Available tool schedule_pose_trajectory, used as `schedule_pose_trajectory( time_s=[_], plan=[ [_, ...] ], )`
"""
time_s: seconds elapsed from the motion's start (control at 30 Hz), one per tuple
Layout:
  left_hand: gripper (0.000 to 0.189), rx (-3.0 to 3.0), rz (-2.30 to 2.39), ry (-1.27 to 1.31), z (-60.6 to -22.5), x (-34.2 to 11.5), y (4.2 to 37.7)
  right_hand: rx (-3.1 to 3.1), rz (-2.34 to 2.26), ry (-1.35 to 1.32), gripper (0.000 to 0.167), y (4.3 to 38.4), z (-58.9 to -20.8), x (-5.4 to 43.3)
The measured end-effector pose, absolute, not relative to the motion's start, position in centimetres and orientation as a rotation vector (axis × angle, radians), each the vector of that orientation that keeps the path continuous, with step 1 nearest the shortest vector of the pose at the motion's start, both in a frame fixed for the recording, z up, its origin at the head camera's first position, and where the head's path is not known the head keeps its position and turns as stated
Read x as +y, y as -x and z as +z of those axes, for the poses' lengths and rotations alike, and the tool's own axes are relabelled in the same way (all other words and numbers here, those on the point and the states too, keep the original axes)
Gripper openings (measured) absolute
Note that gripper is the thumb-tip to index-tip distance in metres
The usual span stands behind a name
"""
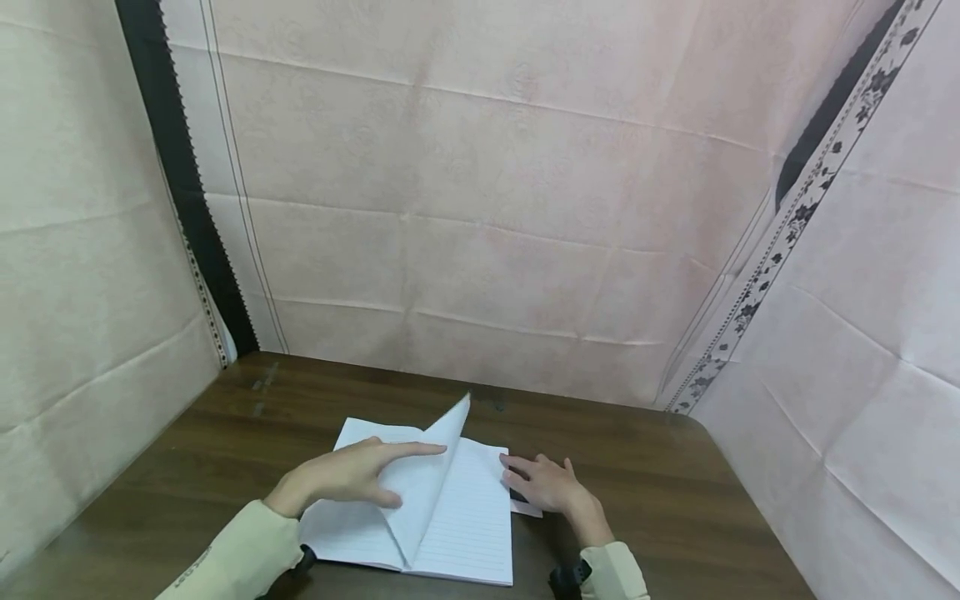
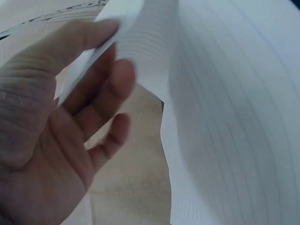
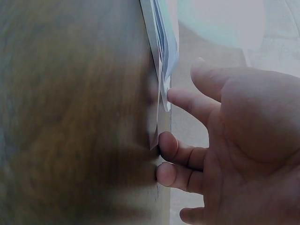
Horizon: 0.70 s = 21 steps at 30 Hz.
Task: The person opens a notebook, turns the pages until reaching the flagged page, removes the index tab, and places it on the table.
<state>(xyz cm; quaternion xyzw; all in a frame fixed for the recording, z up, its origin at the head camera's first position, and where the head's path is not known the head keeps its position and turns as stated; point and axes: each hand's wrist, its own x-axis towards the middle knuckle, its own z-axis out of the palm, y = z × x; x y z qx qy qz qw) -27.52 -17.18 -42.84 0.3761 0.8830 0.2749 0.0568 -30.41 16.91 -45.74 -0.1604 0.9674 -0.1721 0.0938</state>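
Observation:
An open notebook (image 1: 472, 517) with ruled white pages lies on the table. One of its pages (image 1: 423, 487) stands raised near the middle, its top corner pointing up. My left hand (image 1: 348, 475) is against this raised page, with forefinger stretched across it and thumb spread apart. In the left wrist view, ruled paper (image 2: 229, 112) fills the right side, beside the fingers (image 2: 105, 101). My right hand (image 1: 547, 483) is at the notebook's right edge, its fingertips by the page edges (image 3: 164, 51). A pale strip (image 1: 527, 508) sticks out under that hand.
The dark brown wooden table (image 1: 637, 467) reaches back to a hanging pale cloth (image 1: 480, 208). More cloth hangs at the left (image 1: 90, 208) and, with a dark floral border (image 1: 787, 233), at the right.

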Motion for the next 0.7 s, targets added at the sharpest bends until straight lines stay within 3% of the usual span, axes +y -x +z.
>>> schedule_pose_trajectory(
  time_s=[0.37,0.7],
  plan=[
    [0.096,2.581,0.685,-0.995,-42.8,-18.4,27.4,2.870,-0.507,0.455,0.049,30.5,-46.0,17.0],
    [0.096,2.378,0.790,-0.509,-42.8,-19.4,26.4,2.867,-0.515,0.472,0.049,30.6,-46.1,17.2]
  ],
)
